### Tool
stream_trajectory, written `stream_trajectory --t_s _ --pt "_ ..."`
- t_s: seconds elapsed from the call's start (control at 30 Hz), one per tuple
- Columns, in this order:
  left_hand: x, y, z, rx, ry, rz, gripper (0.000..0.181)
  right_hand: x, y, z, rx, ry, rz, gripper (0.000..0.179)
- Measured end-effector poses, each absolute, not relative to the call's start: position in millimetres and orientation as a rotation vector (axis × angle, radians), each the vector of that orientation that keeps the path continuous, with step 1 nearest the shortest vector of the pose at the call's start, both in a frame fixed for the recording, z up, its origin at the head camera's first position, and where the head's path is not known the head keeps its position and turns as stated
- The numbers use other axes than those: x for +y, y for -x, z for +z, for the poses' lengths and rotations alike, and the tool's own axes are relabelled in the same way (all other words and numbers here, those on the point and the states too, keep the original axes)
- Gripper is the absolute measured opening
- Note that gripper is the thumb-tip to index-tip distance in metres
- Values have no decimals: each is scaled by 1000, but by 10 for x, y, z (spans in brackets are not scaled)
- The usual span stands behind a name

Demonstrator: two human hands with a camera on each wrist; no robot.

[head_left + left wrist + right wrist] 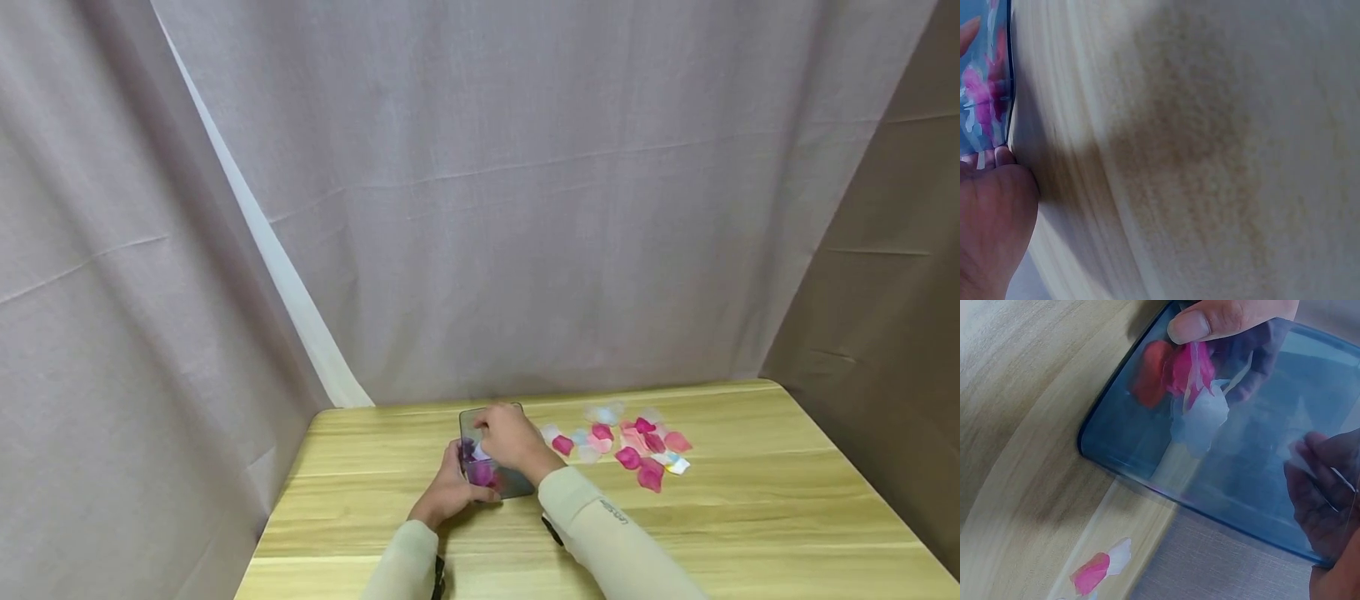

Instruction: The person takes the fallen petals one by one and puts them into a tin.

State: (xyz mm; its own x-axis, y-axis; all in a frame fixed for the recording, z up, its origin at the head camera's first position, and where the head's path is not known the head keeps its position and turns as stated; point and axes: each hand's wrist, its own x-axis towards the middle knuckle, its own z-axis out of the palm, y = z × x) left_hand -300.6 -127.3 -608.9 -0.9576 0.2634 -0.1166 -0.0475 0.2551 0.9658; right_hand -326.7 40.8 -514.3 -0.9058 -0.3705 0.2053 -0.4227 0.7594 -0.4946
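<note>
A clear blue-grey plastic container (516,483) is held tilted over the table. My left hand (444,493) grips its left end, thumb along the near side, fingers behind; in the left wrist view this hand (994,215) shows at the container's corner. Inside, magenta petals (1188,365), a red petal (1150,374) and a pale bluish petal (1205,419) gather near the left thumb. My right hand (512,435) reaches over the container with bent fingers. Seen through the wall in the right wrist view, its fingers (1316,481) pinch a thin pale petal (1297,456).
Pink, red, white and pale blue petals (649,475) lie scattered on the wood-grain table (750,500), right of the container. Grey curtains (570,250) hang behind the table and at its left, with a pale gap (277,242) between them. A darker curtain (885,333) hangs at right.
</note>
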Motion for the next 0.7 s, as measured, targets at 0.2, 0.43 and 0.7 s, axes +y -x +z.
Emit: stream_trajectory --t_s 0.2,0.43,0.7 --pt "-1304 3018 -6090 2269 -222 1770 112 382 3281 -5148 -2896 -610 846 32" --pt "-1311 3001 -6072 2282 -206 1736 113 409 3236 -5168 -2731 -691 864 29" --pt "-1285 3003 -6068 2288 -201 1733 115 587 2863 -5182 -2192 -902 842 22"
